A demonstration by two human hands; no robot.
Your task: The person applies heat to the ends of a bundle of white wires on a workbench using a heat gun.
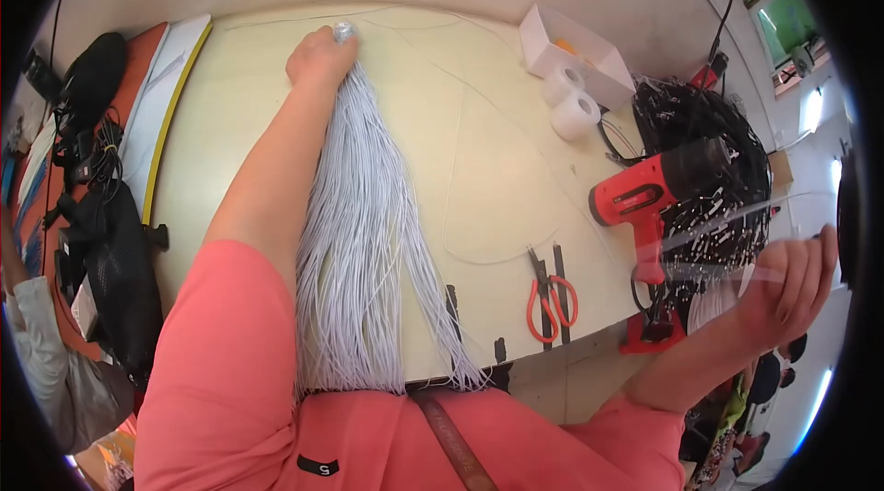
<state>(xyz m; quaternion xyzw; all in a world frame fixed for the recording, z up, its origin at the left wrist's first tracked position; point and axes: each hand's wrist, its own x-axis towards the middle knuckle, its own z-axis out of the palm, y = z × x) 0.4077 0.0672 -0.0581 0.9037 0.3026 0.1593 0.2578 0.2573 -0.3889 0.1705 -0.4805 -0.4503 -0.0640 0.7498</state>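
Observation:
My left hand is wrapped round the gathered top end of a long bundle of thin pale grey wires. That end, at the far side of the table, has a shiny silvery wrap. From there the wires fan out toward me, down to the table's near edge by my waist. My right hand is raised out at the far right, beyond the table, with its fingers curled closed. A blurred, see-through streak runs beside it; whatever the fingers hold cannot be made out.
Red-handled scissors lie near the front edge. A red and black heat gun stands at the right before a mass of black cables. Two white rolls sit by a white box. Black bags lie left; another person's sleeve shows there.

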